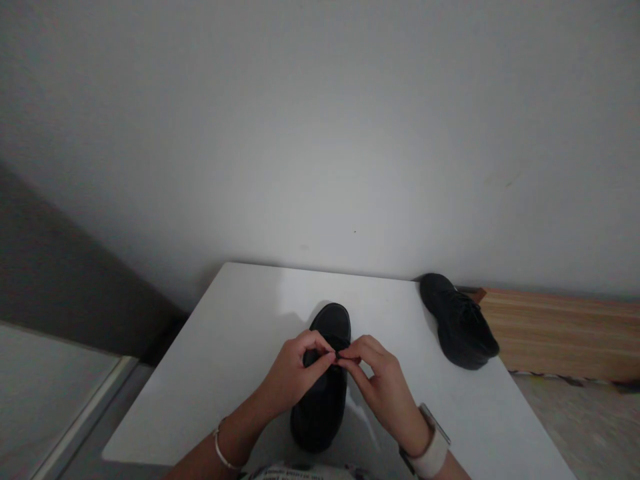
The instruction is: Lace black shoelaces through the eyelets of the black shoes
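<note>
A black lace-up shoe (320, 413) rests on the white table (250, 300) right in front of me, its toe pointing away. Over its lacing, my left hand (295, 370) comes in from the left, thumb and forefinger pinched on the dark shoelace (338, 355). From the other side my right hand (377, 380) pinches the same lace, and the fingertips of both hands nearly meet. The lace is small and dark here, so its exact loops are hard to make out. My fingers hide part of the shoe's middle.
Another black shoe (463, 323) stands at the table's right edge, toe near the wall (320, 133). Beyond that edge lies a wood-grain board (560, 333) above a grey floor (585, 427). At lower left is a pale panel (55, 380) with a raised edge.
</note>
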The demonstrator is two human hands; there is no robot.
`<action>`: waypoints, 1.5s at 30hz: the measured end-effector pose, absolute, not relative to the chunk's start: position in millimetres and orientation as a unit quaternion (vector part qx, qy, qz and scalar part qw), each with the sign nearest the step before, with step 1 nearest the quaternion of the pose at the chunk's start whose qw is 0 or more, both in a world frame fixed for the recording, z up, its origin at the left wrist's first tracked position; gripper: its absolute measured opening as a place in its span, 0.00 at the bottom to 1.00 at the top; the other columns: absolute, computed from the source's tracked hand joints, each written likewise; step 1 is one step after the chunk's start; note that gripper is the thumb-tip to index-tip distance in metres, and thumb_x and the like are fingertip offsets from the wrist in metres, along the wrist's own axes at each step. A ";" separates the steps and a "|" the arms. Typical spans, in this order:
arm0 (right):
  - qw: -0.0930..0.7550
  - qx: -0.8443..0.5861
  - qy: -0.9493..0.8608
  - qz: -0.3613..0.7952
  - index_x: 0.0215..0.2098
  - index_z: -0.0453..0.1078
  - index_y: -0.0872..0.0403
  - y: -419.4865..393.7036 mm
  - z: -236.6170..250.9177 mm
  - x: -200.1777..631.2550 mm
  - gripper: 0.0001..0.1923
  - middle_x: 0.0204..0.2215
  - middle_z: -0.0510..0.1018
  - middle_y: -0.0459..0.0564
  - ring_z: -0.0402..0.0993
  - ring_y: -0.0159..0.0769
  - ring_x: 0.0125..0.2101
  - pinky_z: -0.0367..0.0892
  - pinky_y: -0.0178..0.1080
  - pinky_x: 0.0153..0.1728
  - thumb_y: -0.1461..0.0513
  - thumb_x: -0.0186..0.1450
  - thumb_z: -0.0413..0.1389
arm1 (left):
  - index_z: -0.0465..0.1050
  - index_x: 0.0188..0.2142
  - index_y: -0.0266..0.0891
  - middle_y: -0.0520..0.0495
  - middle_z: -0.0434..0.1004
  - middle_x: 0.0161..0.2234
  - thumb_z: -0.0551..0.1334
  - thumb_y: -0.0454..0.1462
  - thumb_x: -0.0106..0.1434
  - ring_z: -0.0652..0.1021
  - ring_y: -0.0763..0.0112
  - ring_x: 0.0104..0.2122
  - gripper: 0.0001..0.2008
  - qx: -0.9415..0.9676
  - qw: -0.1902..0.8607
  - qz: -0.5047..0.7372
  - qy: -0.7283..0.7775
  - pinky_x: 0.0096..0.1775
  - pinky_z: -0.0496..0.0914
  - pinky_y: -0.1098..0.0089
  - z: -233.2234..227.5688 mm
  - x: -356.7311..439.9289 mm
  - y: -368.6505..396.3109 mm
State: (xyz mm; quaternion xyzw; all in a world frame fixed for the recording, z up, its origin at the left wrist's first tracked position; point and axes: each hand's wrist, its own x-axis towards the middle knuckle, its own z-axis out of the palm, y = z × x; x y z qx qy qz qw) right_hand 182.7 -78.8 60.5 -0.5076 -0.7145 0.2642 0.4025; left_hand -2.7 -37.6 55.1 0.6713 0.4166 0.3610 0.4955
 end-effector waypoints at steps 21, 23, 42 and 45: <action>0.382 -0.482 -0.720 0.321 0.43 0.67 0.52 -81.9 64.1 180.0 0.07 0.39 0.73 0.50 0.70 0.40 0.41 0.66 0.42 0.43 0.67 0.71 0.50 | 0.68 0.32 0.41 0.52 0.70 0.31 0.57 0.24 0.52 0.72 0.68 0.34 0.12 0.781 0.390 0.367 0.322 0.36 0.65 0.69 53.6 0.2 -42.9; 0.386 -0.485 -0.716 0.320 0.41 0.68 0.52 -80.8 62.0 178.2 0.07 0.37 0.74 0.50 0.70 0.39 0.40 0.65 0.41 0.42 0.68 0.70 0.50 | 0.66 0.32 0.41 0.52 0.69 0.30 0.55 0.23 0.51 0.71 0.67 0.34 0.13 0.799 0.356 0.371 0.312 0.37 0.64 0.68 55.0 1.6 -43.3; 0.401 -0.526 -0.637 0.395 0.37 0.74 0.54 -64.4 50.2 176.8 0.08 0.31 0.79 0.48 0.74 0.37 0.33 0.68 0.38 0.38 0.61 0.68 0.54 | 0.68 0.35 0.41 0.49 0.73 0.31 0.54 0.25 0.66 0.71 0.65 0.35 0.11 0.850 0.139 0.414 0.294 0.40 0.67 0.65 34.6 4.2 -45.2; 0.394 -0.518 -0.644 0.403 0.37 0.76 0.54 -62.5 48.5 178.5 0.08 0.31 0.80 0.48 0.75 0.36 0.34 0.69 0.38 0.38 0.62 0.68 0.54 | 0.69 0.36 0.41 0.49 0.73 0.31 0.54 0.25 0.66 0.71 0.64 0.35 0.10 0.847 0.132 0.417 0.301 0.40 0.68 0.64 34.8 2.4 -45.6</action>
